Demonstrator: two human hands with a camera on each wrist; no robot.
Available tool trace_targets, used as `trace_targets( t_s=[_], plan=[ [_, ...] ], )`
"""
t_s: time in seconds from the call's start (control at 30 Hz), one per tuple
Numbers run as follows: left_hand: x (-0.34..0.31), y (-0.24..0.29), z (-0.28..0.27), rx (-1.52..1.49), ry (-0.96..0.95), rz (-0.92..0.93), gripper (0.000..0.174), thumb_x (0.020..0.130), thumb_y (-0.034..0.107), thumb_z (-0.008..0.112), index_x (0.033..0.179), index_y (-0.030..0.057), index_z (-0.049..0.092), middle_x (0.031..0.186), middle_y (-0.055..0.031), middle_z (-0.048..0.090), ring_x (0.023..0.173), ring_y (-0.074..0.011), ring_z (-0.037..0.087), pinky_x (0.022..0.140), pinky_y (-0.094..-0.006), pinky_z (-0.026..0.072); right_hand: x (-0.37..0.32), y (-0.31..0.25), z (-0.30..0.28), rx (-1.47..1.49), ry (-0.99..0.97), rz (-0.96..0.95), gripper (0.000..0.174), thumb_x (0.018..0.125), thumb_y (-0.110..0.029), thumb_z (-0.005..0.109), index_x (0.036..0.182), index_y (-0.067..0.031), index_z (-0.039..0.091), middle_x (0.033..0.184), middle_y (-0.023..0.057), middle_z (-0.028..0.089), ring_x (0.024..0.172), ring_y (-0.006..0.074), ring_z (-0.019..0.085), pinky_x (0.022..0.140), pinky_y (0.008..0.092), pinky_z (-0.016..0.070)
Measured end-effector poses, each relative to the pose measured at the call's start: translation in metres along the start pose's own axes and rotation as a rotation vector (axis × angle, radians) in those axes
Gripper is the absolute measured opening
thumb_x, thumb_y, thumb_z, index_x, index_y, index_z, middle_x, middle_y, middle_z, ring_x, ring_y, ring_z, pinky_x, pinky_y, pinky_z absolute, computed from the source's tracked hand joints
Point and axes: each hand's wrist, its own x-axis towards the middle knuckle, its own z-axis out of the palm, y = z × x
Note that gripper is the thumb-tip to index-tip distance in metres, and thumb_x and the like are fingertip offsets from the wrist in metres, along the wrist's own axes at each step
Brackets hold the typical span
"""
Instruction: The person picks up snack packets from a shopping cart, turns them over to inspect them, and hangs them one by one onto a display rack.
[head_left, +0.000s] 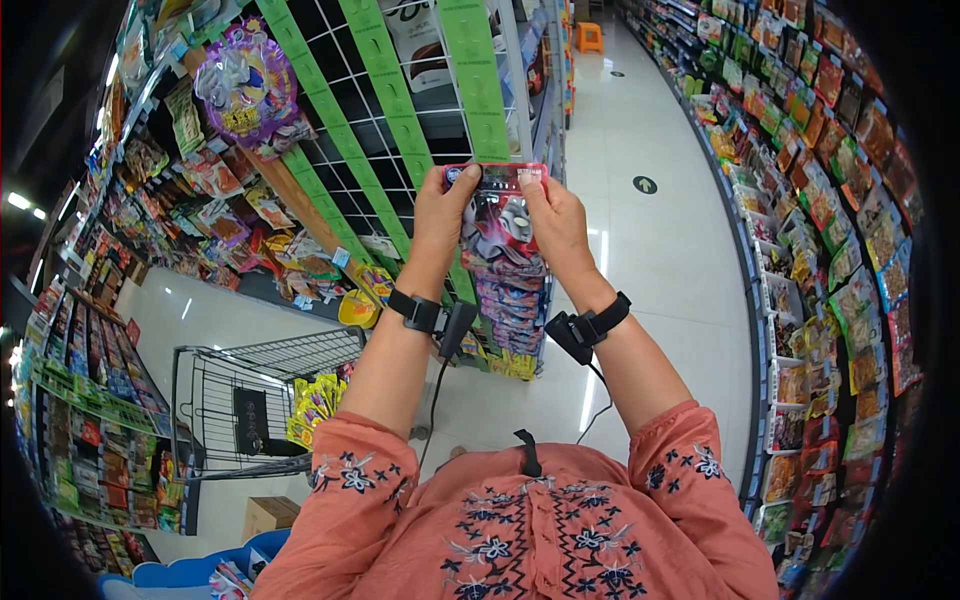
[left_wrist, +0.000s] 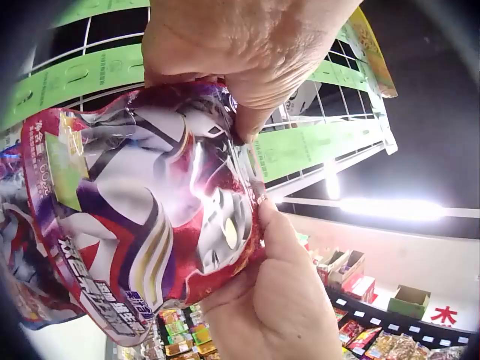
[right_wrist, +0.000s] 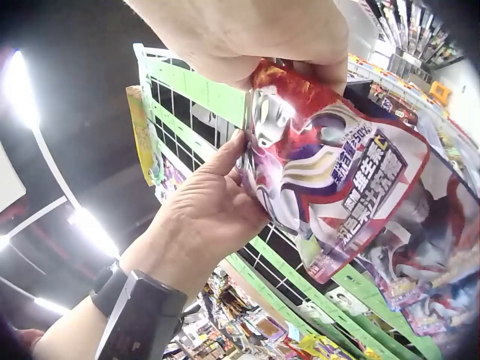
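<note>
A glossy red and purple candy pouch (head_left: 500,215), printed with a silver and red masked hero figure, is held up by both hands. My left hand (head_left: 440,220) pinches its upper left corner, thumb on the front. My right hand (head_left: 562,228) grips the upper right corner the same way. In the left wrist view the pouch (left_wrist: 142,202) faces the camera, left hand (left_wrist: 240,52) above and right hand (left_wrist: 281,300) below. The right wrist view shows the pouch front (right_wrist: 337,165) too. Below it in the head view hangs a column of similar pouches (head_left: 512,310).
A wire rack with green strips (head_left: 385,100) stands directly ahead. At left is a shopping cart (head_left: 240,390) holding yellow packets (head_left: 318,405). Snack shelves (head_left: 800,250) line the right side of the tiled aisle (head_left: 650,230); an orange stool (head_left: 590,38) stands far off.
</note>
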Motion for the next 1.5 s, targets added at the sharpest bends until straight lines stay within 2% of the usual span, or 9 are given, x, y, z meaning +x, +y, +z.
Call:
trace_targets(
  t_s=[0.1,0.3,0.47,0.6,0.8,1.0,1.2,1.3,1.5],
  plan=[
    [-0.001,0.004,0.003,-0.020,-0.010,0.012,0.032,0.093,0.029,0.073,0.106,0.0021,0.061,0.097,-0.0010,0.066,0.085,-0.0066,0.059,0.077,-0.0231,0.0484,0.000,-0.006,0.001,-0.025,0.030,-0.031,0.038,0.103,-0.032,0.054,0.089,0.0021,0.064,0.063,0.0061,0.051,0.061,0.0119,0.045,0.056,0.0343,0.0406],
    [0.007,-0.001,0.003,0.026,0.001,0.056,0.031,0.094,0.029,0.073,0.104,0.0019,0.062,0.096,-0.0008,0.066,0.084,-0.0062,0.059,0.076,-0.0225,0.0479,0.000,-0.007,0.002,-0.131,0.068,-0.032,0.040,0.102,-0.036,0.054,0.093,0.0003,0.068,0.062,0.0110,0.056,0.057,0.0163,0.050,0.056,0.0356,0.0421],
    [0.012,-0.004,0.003,0.038,0.006,0.084,0.029,0.093,0.027,0.073,0.103,0.0019,0.063,0.093,0.0001,0.065,0.080,-0.0054,0.057,0.072,-0.0222,0.0473,0.003,-0.009,-0.001,-0.206,0.058,-0.002,0.042,0.101,-0.039,0.055,0.091,0.0001,0.069,0.062,0.0153,0.058,0.055,0.0241,0.055,0.056,0.0386,0.0432],
    [0.013,-0.001,0.007,0.174,0.067,0.130,0.032,0.091,0.032,0.075,0.096,0.0020,0.064,0.086,0.0015,0.063,0.075,-0.0048,0.053,0.066,-0.0222,0.0443,0.008,-0.007,-0.002,-0.310,0.056,0.015,0.043,0.100,-0.039,0.054,0.088,0.0003,0.069,0.063,0.0188,0.059,0.057,0.0324,0.058,0.056,0.0412,0.0437],
    [0.001,0.005,0.011,0.289,0.148,0.143,0.038,0.089,0.038,0.076,0.089,0.0028,0.063,0.079,0.0017,0.061,0.070,-0.0053,0.050,0.062,-0.0234,0.0424,-0.001,-0.019,-0.001,-0.216,0.085,-0.103,0.039,0.100,-0.035,0.056,0.089,0.0005,0.067,0.070,0.0195,0.063,0.063,0.0369,0.061,0.059,0.0426,0.0450],
    [0.000,-0.002,0.006,0.316,0.171,0.140,0.038,0.090,0.039,0.074,0.090,0.0029,0.061,0.080,0.0014,0.060,0.071,-0.0056,0.051,0.063,-0.0234,0.0430,-0.003,-0.013,0.001,-0.348,0.126,-0.193,0.033,0.097,-0.031,0.060,0.088,0.0006,0.064,0.072,0.0188,0.065,0.066,0.0393,0.061,0.061,0.0425,0.0471],
    [0.003,0.001,0.004,0.170,0.109,0.118,0.033,0.092,0.033,0.073,0.095,0.0029,0.061,0.086,0.0013,0.062,0.075,-0.0050,0.053,0.067,-0.0224,0.0451,-0.003,-0.027,0.006,-0.207,0.104,-0.093,0.031,0.098,-0.030,0.060,0.094,-0.0007,0.067,0.071,0.0169,0.065,0.064,0.0327,0.063,0.061,0.0395,0.0481],
    [0.005,0.002,0.001,0.091,0.067,0.091,0.030,0.093,0.030,0.073,0.097,0.0031,0.061,0.088,0.0013,0.063,0.077,-0.0046,0.054,0.069,-0.0219,0.0455,0.001,-0.015,0.011,-0.197,0.115,-0.077,0.029,0.098,-0.030,0.060,0.096,-0.0011,0.067,0.069,0.0151,0.064,0.062,0.0259,0.062,0.060,0.0370,0.0481],
    [0.002,0.003,0.002,0.034,0.053,0.066,0.028,0.093,0.028,0.073,0.096,0.0038,0.060,0.088,0.0023,0.062,0.077,-0.0038,0.053,0.069,-0.0204,0.0438,0.000,-0.015,0.013,-0.139,0.130,-0.073,0.029,0.098,-0.028,0.060,0.095,-0.0008,0.067,0.068,0.0133,0.062,0.060,0.0201,0.058,0.060,0.0355,0.0474]
  ],
)
